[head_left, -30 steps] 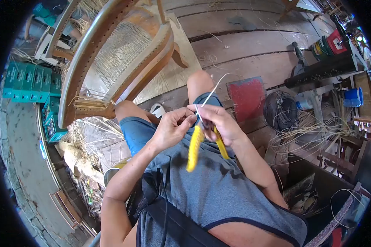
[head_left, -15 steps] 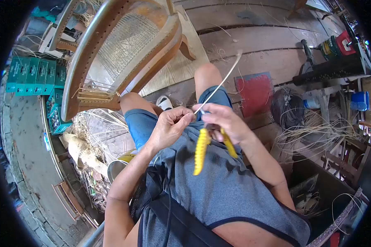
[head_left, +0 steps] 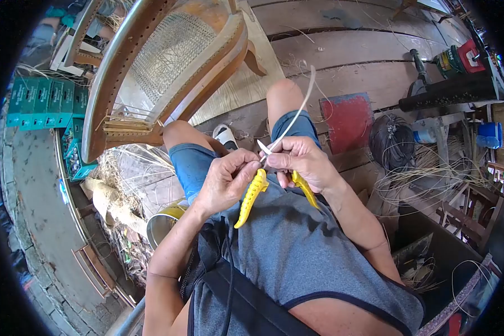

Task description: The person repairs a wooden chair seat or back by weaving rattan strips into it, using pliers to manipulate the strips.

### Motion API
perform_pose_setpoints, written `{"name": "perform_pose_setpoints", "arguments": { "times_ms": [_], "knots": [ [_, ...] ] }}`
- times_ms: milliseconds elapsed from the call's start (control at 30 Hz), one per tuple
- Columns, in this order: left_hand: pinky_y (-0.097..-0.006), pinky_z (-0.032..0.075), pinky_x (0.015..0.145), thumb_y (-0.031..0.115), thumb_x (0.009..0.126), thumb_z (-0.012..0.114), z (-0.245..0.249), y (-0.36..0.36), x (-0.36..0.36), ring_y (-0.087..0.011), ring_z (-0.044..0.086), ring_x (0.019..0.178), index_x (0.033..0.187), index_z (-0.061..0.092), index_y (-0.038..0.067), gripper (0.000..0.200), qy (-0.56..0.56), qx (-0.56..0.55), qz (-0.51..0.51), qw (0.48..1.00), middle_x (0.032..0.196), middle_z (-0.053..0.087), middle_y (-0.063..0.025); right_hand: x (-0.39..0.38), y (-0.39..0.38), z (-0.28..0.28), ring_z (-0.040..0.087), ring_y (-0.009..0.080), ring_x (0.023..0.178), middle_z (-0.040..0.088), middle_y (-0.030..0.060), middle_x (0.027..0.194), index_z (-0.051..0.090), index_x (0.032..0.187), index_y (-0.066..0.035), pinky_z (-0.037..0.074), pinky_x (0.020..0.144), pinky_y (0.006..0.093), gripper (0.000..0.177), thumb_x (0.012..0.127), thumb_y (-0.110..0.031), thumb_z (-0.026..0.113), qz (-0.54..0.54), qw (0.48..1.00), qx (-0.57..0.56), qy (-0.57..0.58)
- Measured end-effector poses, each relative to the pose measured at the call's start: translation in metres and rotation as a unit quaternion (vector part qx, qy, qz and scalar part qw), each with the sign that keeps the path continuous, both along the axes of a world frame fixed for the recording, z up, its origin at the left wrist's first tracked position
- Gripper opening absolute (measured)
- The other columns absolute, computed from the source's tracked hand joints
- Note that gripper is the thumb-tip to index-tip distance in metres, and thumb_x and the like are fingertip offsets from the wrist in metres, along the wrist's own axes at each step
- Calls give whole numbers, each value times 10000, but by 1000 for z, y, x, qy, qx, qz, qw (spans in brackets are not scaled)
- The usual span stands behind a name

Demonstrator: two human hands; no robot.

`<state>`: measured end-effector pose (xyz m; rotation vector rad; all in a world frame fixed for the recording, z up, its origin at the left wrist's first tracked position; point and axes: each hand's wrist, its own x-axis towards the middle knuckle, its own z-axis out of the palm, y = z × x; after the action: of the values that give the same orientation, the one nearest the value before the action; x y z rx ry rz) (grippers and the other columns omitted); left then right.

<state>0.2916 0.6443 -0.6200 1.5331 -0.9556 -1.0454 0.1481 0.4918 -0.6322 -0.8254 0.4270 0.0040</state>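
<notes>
- Between the left hand point(head_left: 221, 182) and the right hand point(head_left: 305, 165), holding a pale strip point(head_left: 306, 99), narrow, smooth-looking and gently curved, rising from the left fingertips past the right thumb and forefinger to a loose end well beyond the grip.
- At the left hand, closed in a pinch on the strip's lower end, with thumb and forefinger together.
- At the right hand, curled round a yellow-handled tool point(head_left: 251, 199), with ridged handles spread well apart: one slanting down just beside the left thumb, the other under the right palm.
- Between the two sets of fingertips, showing a short, pointed, whitish piece point(head_left: 262, 147); cannot tell whether blade or strip end.
- Ahead and to the left of the grip, facing a wooden chair point(head_left: 218, 70) with a woven mesh.
- Right of the right hand, passing a red panel point(head_left: 347, 123), then a dark coil point(head_left: 392, 139).
</notes>
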Motion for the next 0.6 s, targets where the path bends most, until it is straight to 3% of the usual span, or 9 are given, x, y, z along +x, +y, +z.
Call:
{"name": "perform_pose_setpoints", "arguments": {
  "times_ms": [200, 367, 600],
  "knots": [
    [-231, 390, 562, 135, 961, 564, 26, 19, 10, -57, 463, 634, 946, 601, -11, 152, -40, 41, -14, 998, 720, 551, -17, 0, -26, 15, 555, 102, 468, 655, 85, 735, 677, 879, 33, 440, 403, 203, 126, 868, -93, 673, -66, 998, -10, 10],
    [-248, 374, 505, 117, 937, 585, 38, 39, 13, -68, 447, 555, 910, 622, 3, 122, -87, 49, -8, 995, 627, 525, -14, -10, -54, 18, 551, 95, 455, 675, 103, 778, 683, 929, 40, 450, 402, 196, 147, 859, -89, 681, -99, 994, -34, -7],
    [-249, 388, 503, 118, 928, 610, 41, 46, 12, -74, 476, 547, 904, 636, 14, 110, -111, 36, -14, 993, 628, 547, -20, -32, -87, 30, 542, 96, 453, 662, 74, 762, 680, 960, 37, 440, 403, 195, 158, 866, -89, 673, -133, 987, -93, 0]
  ]
}}
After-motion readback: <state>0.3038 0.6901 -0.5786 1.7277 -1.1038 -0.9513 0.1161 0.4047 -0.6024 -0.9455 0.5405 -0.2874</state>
